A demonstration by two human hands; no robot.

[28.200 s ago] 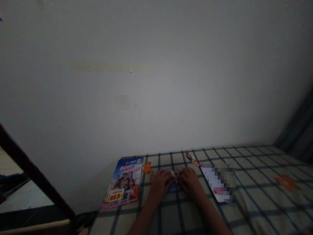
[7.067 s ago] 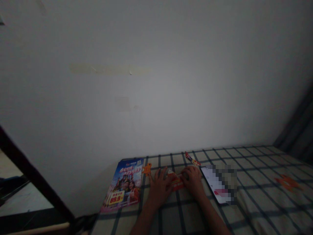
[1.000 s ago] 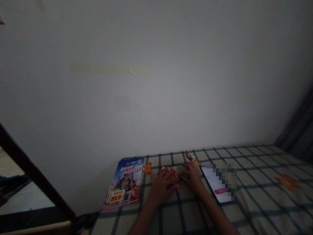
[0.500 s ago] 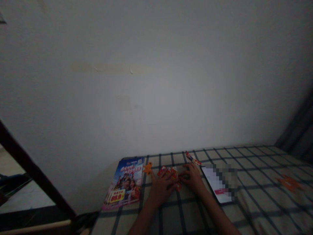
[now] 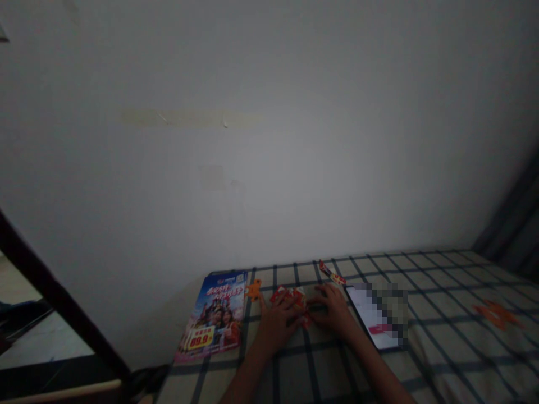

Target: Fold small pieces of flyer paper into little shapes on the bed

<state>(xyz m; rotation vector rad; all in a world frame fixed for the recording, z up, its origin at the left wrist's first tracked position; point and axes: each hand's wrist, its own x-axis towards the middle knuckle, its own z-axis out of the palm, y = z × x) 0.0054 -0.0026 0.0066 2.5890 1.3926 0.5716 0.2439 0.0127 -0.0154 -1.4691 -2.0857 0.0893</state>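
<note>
A small red paper piece with white and yellow marks (image 5: 298, 294) lies on the checked cloth, partly covered by my hands. My left hand (image 5: 278, 321) rests on it from the left, palm down with the fingers spread. On its right side is my right hand (image 5: 332, 310), fingers bent and apart, the tips at or close to the paper's edge. Whether those fingertips touch it I cannot tell. An orange bear-like cutout (image 5: 253, 289) lies just beyond my left thumb. A phone with a lit screen (image 5: 370, 320) is right of my right hand.
A pile of blue and pink leaflets (image 5: 219, 314) lies at the left edge of the checked cloth (image 5: 438, 280). Behind my right hand is a narrow red and yellow strip (image 5: 332, 272). Another orange cutout (image 5: 497, 314) lies far right. A grey wall (image 5: 295, 140) rises behind.
My right hand has shifted slightly, its fingers a little lower and straighter beside the red paper. My left hand stays nearly in place on it.
</note>
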